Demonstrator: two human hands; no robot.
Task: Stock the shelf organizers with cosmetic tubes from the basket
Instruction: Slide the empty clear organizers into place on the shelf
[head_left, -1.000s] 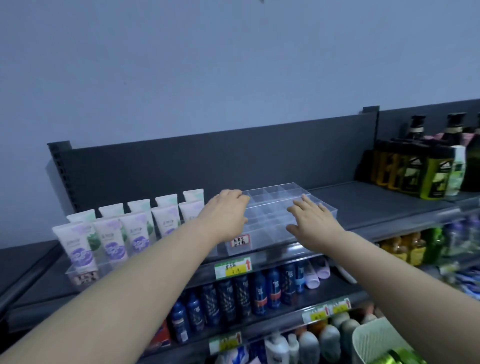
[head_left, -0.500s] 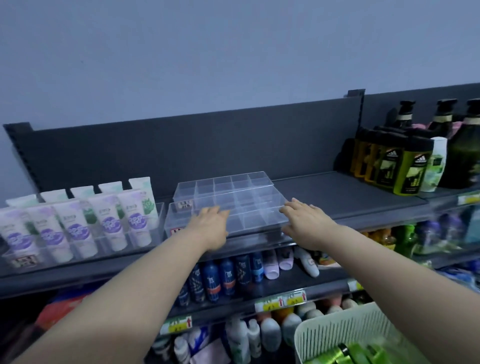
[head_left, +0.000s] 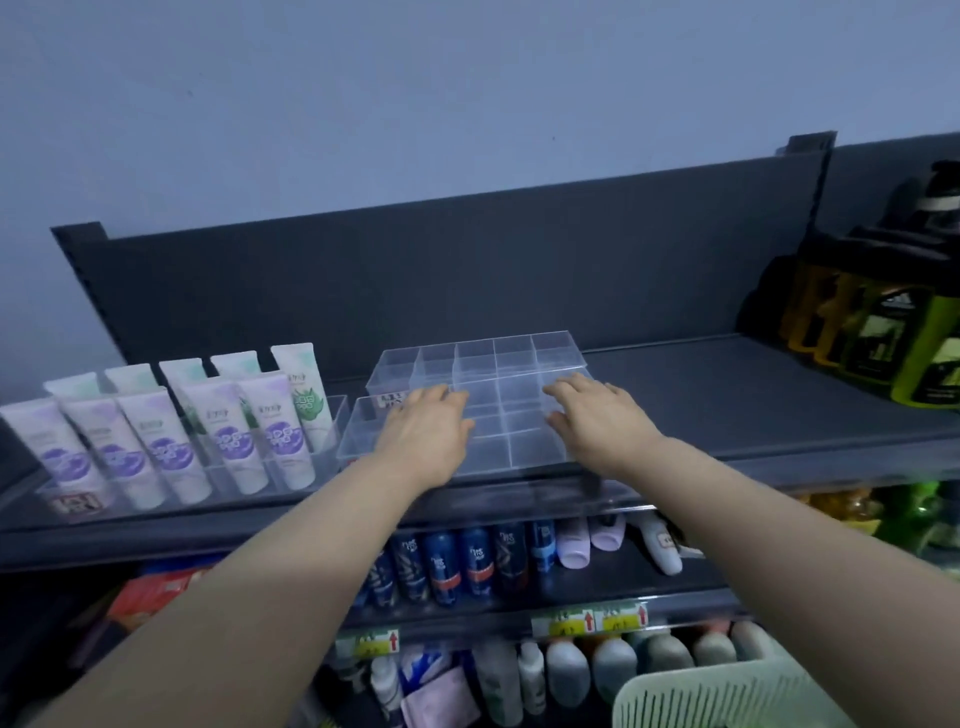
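Observation:
Two clear empty organizers stand on the top shelf: a rear one (head_left: 478, 358) and a front one (head_left: 519, 441), both split into several compartments. My left hand (head_left: 423, 434) rests palm down on the left part of the front organizer, fingers reaching its dividers. My right hand (head_left: 597, 423) lies on its right part with fingers spread and relaxed. Neither hand holds a tube. To the left, another clear organizer (head_left: 332, 431) holds several white tubes with purple or green labels (head_left: 228, 431). The pale green basket (head_left: 717, 696) shows at the bottom right corner; its contents are out of frame.
Dark bottles with yellow-green labels (head_left: 893, 332) stand at the right end of the top shelf (head_left: 727, 395), with bare shelf between them and the organizers. Lower shelves hold blue spray cans (head_left: 457, 566) and white bottles (head_left: 566, 670) behind yellow price tags (head_left: 587, 621).
The view shifted a little, showing less of the basket. Both hands stay on the front organizer, which now sits slightly nearer the filled tube organizer.

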